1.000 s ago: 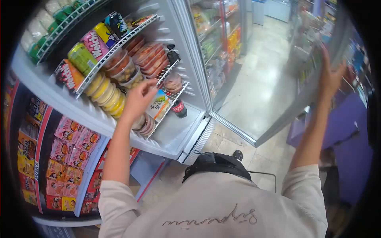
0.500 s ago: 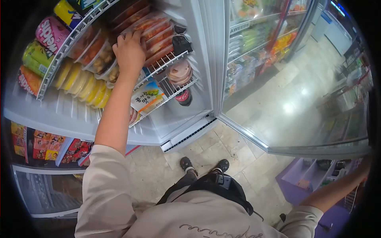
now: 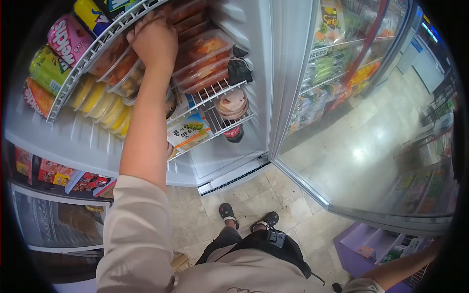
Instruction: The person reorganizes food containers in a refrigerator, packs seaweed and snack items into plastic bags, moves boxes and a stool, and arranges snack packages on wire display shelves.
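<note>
My left hand [image 3: 155, 38] reaches into the fridge, above the upper wire shelf. Its fingers are bent and closed, with the tips hidden among clear plastic tubs, so what they grip cannot be made out. Beside it on the right are stacked clear packs of red food [image 3: 205, 58]. Below and left of the hand stand tubs of reddish and brown food [image 3: 119, 66]. A row of yellow-filled tubs [image 3: 100, 105] sits nearer the front. My right forearm [image 3: 408, 266] stretches toward the right edge near the open glass door [image 3: 342, 161]; the hand itself is out of sight.
A white wire rack [image 3: 80, 58] with Welch's cans [image 3: 67, 39] borders the left. Lower down are round packs of pink sliced meat [image 3: 232, 103], a white printed pack [image 3: 188, 132] and a cola bottle [image 3: 234, 133]. A purple shelf unit [image 3: 354, 249] stands at lower right.
My left hand has moved up and slightly left, away from the stacked red packs and deeper into the shelf. The view has shifted a little, and my right hand has gone out of sight.
</note>
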A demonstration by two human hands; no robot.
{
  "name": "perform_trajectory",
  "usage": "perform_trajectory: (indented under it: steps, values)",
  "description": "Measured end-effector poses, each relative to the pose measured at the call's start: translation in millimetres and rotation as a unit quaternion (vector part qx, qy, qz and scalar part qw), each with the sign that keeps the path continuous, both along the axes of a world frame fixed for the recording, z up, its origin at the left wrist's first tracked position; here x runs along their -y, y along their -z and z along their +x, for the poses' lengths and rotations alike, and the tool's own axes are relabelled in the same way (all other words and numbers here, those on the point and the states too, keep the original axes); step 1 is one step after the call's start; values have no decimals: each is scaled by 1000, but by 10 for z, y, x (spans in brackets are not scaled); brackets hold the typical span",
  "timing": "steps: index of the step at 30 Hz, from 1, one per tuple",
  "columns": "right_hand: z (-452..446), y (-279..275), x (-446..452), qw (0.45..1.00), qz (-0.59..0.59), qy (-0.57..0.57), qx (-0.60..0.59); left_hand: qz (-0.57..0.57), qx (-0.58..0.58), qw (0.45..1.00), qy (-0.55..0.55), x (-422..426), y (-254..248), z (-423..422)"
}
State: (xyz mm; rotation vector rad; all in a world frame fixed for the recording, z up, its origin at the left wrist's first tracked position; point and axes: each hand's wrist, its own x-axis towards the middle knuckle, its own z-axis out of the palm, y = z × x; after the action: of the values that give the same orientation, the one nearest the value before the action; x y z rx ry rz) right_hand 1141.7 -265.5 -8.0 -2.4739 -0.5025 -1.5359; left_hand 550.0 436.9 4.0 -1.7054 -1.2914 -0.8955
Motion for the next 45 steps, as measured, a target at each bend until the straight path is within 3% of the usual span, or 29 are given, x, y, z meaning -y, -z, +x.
perform_trajectory:
  steps: [3,6,8,9,11,12,14,17,18,21,22,23,26,27,29,30,31,33,34,35,36,38,39,41,42,43,44,45]
  values:
    - [-1150,-31,-793,983,6,-183,14,23,-24,996,-88,-683,97,-160]
    - [-2312,117,-1604,921,-14,-386,-57,-4,39,997,-74,-941,-90,-116]
    - [-2917,277,-2239,830,-81,-534,-140,47,83,995,12,-1573,-40,-343]
    - [-3135,354,-2562,778,-109,-594,-171,-22,41,999,-6,-1614,-59,-382]
    - [-3432,513,-3237,657,-132,-714,-201,30,135,982,130,-1388,-43,-171]
    - [-3566,583,-3511,616,-116,-746,-224,-16,129,982,137,-1387,-64,-178]
    - [-3775,631,-3967,532,-126,-781,-301,-3,109,985,132,-1564,24,-170]
    - [-4089,711,-4645,493,-102,-791,-348,-62,29,995,75,-2130,281,-204]
    - [-4191,761,-4880,479,-88,-800,-350,-90,31,993,63,-1951,188,-145]
    - [-4445,761,-5474,503,-103,-782,-354,-148,83,983,70,-1269,-45,-33]
    - [-4498,742,-5639,511,-94,-784,-340,-104,163,970,144,-1264,-51,-55]
    - [-4554,783,-5798,559,-138,-747,-331,-209,191,947,151,-946,-234,5]
    - [-4648,757,-6090,594,-129,-727,-319,-147,77,981,104,-1099,-162,-121]
    - [-4685,777,-6124,594,-129,-727,-320,-174,28,982,70,-951,-224,-104]
    - [-4750,817,-6177,627,-175,-694,-307,-208,46,974,80,-818,-273,-122]
    - [-4776,848,-6200,627,-175,-694,-308,-106,2,990,89,-857,-245,-138]
    - [-4803,880,-6218,628,-157,-704,-294,-107,1,990,88,-914,-237,-137]
    - [-4835,915,-6254,626,-145,-713,-283,-131,55,984,108,-935,-207,-66]
    - [-4812,904,-6320,637,-169,-702,-269,-231,57,968,80,-859,-306,-30]
    - [-4777,899,-6360,649,-192,-691,-253,-228,77,964,117,-826,-260,-5]
    - [-4740,867,-6359,649,-193,-690,-255,-276,84,949,124,-634,-284,54]
    - [-4665,757,-6295,595,-200,-714,-310,-369,101,914,133,-231,-343,174]
    - [-4628,722,-6259,594,-201,-714,-310,-348,-61,935,11,-60,-319,177]
    - [-4540,682,-6148,566,-187,-734,-327,-137,49,963,225,407,-5,74]
    - [-4481,676,-6067,567,-184,-732,-329,-181,106,935,286,695,102,12]
    - [-4419,683,-5952,527,-143,-763,-346,-223,162,898,344,977,203,-63]
    - [-4359,714,-5821,484,-104,-790,-361,-240,156,895,343,1189,398,-159]
    - [-4297,818,-5672,516,-71,-783,-340,-257,150,892,341,1355,674,-272]
